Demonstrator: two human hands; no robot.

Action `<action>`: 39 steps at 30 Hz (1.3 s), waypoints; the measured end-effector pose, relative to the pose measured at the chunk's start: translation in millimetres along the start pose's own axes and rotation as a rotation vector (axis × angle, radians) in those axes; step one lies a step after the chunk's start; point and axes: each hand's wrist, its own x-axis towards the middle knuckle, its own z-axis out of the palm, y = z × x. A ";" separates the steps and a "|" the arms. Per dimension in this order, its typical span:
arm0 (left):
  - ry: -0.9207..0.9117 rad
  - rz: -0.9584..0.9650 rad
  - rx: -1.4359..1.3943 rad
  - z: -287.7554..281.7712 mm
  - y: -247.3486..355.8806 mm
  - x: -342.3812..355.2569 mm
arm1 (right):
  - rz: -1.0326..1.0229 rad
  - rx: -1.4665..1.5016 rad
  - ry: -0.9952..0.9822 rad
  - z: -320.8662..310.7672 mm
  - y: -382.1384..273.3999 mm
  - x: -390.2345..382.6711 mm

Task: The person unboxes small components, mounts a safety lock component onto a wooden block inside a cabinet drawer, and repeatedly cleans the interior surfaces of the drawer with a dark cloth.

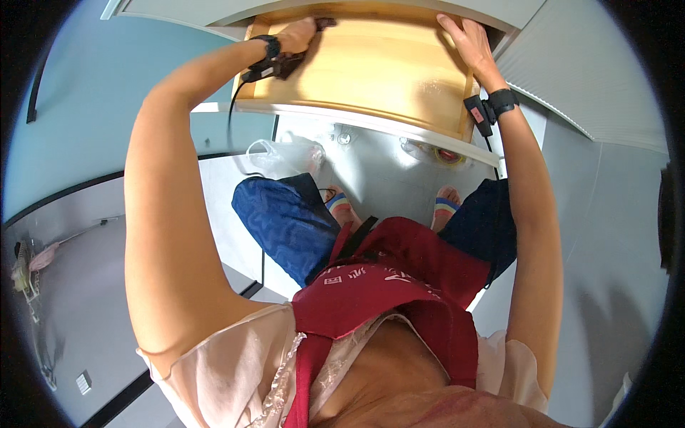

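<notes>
A wooden drawer (385,64) with a white front is pulled out at the top of the head view. Inside its left end, my left hand (298,36) is closed on a dark brown cloth (291,65), which bunches below the palm and shows past the fingertips. My right hand (469,44) reaches over the drawer's right back corner, its visible fingers stretched out and apart. Whether it presses on the drawer's side cannot be made out. Black wrist straps with small boxes and cables sit on both wrists.
The white drawer front (357,118) spans just ahead of my knees. Below it, a clear plastic bag (285,155) lies on the floor near my feet. A glass panel with a black frame (93,187) stands to the left. A ribbed white panel (585,78) is at the right.
</notes>
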 end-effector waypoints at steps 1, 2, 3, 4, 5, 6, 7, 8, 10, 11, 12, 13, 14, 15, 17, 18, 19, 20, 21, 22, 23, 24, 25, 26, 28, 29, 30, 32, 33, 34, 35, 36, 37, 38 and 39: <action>-0.004 0.079 -0.034 0.6 26.2 1.6 | 0.156 0.014 -0.022 -7.6 -40.9 -9.0; 0.005 0.195 -0.073 -5.9 68.3 17.8 | 0.177 -0.011 -0.015 -19.1 -33.9 -14.9; 0.007 0.295 -0.105 -12.3 103.5 26.4 | 0.179 -0.014 -0.012 -24.5 -28.9 -16.9; -0.025 0.322 -0.162 -19.0 131.4 32.1 | 0.170 -0.007 -0.011 -24.9 -27.9 -14.2; -0.059 0.349 -0.222 -24.7 160.2 38.5 | 0.175 -0.051 0.023 -21.5 -21.5 -16.1; -0.037 0.410 -0.167 -21.8 174.2 40.5 | 0.164 -0.038 0.019 -13.6 -21.8 -13.9; 0.000 0.496 -0.230 -18.5 187.7 41.5 | 0.153 -0.056 0.019 -7.0 -19.6 -12.6; 0.039 0.578 -0.107 -15.8 200.9 42.3 | 0.143 -0.077 0.020 -1.7 -16.7 -10.6; 0.096 0.710 -0.225 -23.3 237.8 37.5 | 0.114 -0.111 -0.019 -5.6 -12.4 -10.5; -0.004 0.716 -0.197 -31.4 244.8 32.3 | 0.165 -0.087 -0.007 -9.8 -18.7 -12.6; -0.104 0.720 -0.169 -39.3 250.2 26.4 | 0.215 -0.064 0.004 -14.4 -24.9 -14.4; -0.103 0.715 -0.165 -34.8 242.0 23.3 | 0.217 -0.002 -0.021 -21.2 -38.8 -12.8; -0.094 0.891 -0.236 -25.7 224.4 17.0 | 0.205 0.011 -0.025 -18.7 -47.0 -9.4; -0.084 1.066 -0.308 -17.9 205.7 10.3 | 0.182 0.041 -0.038 -14.9 -55.2 -6.1; -0.479 0.973 -0.380 -42.3 214.7 -9.0 | 0.188 0.038 -0.038 -19.7 -33.6 -9.6; -0.552 0.982 -0.323 -54.9 217.4 -14.4 | 0.117 0.005 -0.011 -16.9 -8.5 -6.2; -0.543 0.960 -0.466 -50.1 208.6 -18.3 | 0.041 -0.017 0.009 -8.6 5.6 -3.8; -0.536 0.955 -0.465 -48.5 199.9 -20.3 | 0.032 -0.017 0.007 -5.7 10.2 -3.4; -0.612 0.923 -0.450 -47.1 190.5 -21.6 | 0.024 -0.023 0.002 -3.8 15.5 -2.5; -0.686 0.882 -0.437 -44.3 177.6 -25.8 | 0.012 -0.023 -0.006 0.1 14.5 0.8; -0.600 0.997 -0.409 -46.9 167.6 -31.8 | 0.053 -0.035 0.003 -2.1 10.4 -4.5; -0.675 0.922 -0.308 -51.6 157.7 -33.2 | 0.058 -0.039 0.001 -6.0 13.2 -5.1; -0.753 0.841 -0.388 -43.8 138.5 -29.2 | 0.035 -0.051 -0.015 -12.8 17.9 -5.4; -0.726 0.854 -0.400 -32.4 107.8 -31.2 | 0.001 -0.048 -0.034 -11.3 14.8 -1.3; -0.566 0.998 -0.355 -12.2 49.9 -40.8 | 0.008 -0.027 -0.026 -5.4 5.5 1.6; -0.649 0.883 -0.271 -9.4 36.8 -40.7 | 0.024 -0.037 -0.042 -8.0 10.0 -1.5; -0.760 0.841 -0.206 -7.7 13.7 -41.7 | 0.028 -0.035 -0.059 -6.9 7.8 -0.6; -0.724 0.906 -0.057 -6.2 -30.1 -51.2 | 0.035 -0.021 -0.056 -6.0 3.0 0.9; -0.842 0.751 -0.002 -4.2 -37.4 -50.1 | 0.051 -0.020 -0.049 -8.3 4.4 -1.6; -0.950 0.606 0.056 -6.8 -34.9 -44.0 | 0.064 -0.037 -0.046 -14.7 10.7 -7.5; -0.863 0.652 -0.013 -3.2 -64.0 -62.0 | 0.018 -0.030 -0.017 -7.8 0.0 -3.4; -0.868 0.615 -0.010 2.8 -87.4 -76.3 | -0.028 -0.020 0.012 0.0 -11.2 1.5; -0.847 0.416 -0.002 10.2 -89.6 -81.5 | -0.017 -0.013 0.000 4.1 -12.2 1.1; -0.813 0.246 0.008 12.6 -74.0 -73.2 | -0.004 -0.034 0.001 -2.8 -3.9 -3.0; -0.765 0.616 0.060 3.3 -67.3 -58.6 | 0.014 -0.033 -0.013 -10.0 4.4 -7.5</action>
